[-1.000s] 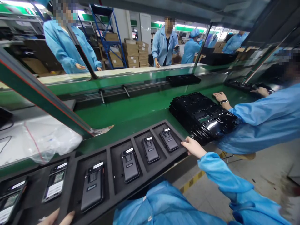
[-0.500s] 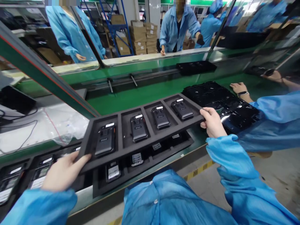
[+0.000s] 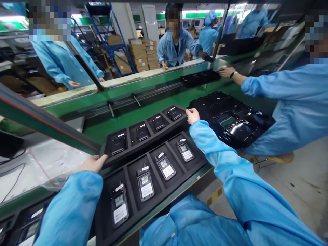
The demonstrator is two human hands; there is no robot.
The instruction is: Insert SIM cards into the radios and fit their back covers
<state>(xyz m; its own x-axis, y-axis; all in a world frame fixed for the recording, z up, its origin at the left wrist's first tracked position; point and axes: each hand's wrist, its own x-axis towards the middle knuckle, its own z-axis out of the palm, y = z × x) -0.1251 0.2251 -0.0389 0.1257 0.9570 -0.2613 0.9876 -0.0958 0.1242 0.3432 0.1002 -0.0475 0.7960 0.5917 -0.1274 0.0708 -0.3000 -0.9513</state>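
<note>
Between my two hands is a long black foam tray (image 3: 130,135) with several compartments, each bearing a dark handheld device (image 3: 142,132) with a white label. My left hand (image 3: 92,163) grips the tray's left end. At the right end, my right hand (image 3: 192,116) pinches the corner. Nearer my body lies a second foam tray (image 3: 132,203), whose compartments hold devices (image 3: 146,184) showing an opened back with white stickers. The held tray is tilted beyond this one; whether it touches the green surface cannot be made out.
Black plastic trays (image 3: 230,116) are piled at the right, beside a co-worker's blue sleeve (image 3: 266,82). Another black tray (image 3: 201,78) lies farther back. More devices (image 3: 30,229) sit at lower left, near clear plastic wrap (image 3: 55,167). A slanted grey post (image 3: 48,118) rises at left.
The held tray has moved forward, away from my body, uncovering the nearer tray's devices. The co-worker's hand at right has reached toward the far black tray.
</note>
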